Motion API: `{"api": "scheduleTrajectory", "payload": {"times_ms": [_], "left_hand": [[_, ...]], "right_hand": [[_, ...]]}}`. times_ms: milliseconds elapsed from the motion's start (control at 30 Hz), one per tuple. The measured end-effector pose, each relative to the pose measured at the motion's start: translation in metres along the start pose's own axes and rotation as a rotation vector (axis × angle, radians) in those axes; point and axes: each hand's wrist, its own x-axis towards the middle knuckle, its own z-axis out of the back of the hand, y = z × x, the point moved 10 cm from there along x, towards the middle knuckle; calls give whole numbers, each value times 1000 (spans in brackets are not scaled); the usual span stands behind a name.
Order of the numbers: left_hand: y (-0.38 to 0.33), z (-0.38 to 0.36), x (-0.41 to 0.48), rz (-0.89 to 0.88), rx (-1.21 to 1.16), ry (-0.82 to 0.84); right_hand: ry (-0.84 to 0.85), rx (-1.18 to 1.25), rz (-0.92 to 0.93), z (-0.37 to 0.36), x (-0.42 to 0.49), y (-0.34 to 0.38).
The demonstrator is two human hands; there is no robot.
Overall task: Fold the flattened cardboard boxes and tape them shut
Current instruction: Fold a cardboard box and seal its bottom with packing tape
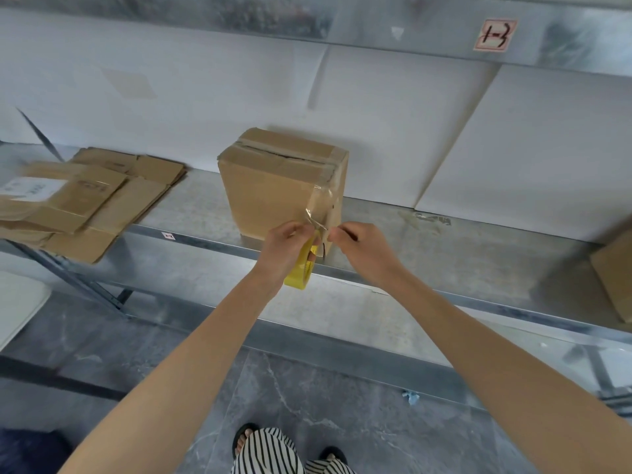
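A folded cardboard box stands on the metal shelf, its top seam covered with clear tape that runs down the right front corner. My left hand grips a yellow tape roll just in front of the box's lower corner. A strip of clear tape stretches from the roll up to the box. My right hand pinches that strip close to the roll, fingers closed on it.
A stack of flattened cardboard boxes lies on the shelf at the left. Another cardboard box sits at the right edge. White panels line the back of the shelf. Grey floor and my sandalled feet lie below.
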Motion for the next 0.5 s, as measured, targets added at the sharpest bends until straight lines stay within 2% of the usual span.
{"api": "scheduleTrajectory", "payload": {"times_ms": [167, 367, 500], "left_hand": [[0, 1, 2, 3, 17, -5], [6, 0, 6, 50, -11, 13], [12, 1, 8, 66, -36, 7]], "right_hand": [[-6, -35, -16, 6, 0, -16], [-56, -291, -95, 19, 15, -84], [-27, -478, -95, 1, 34, -116]]}}
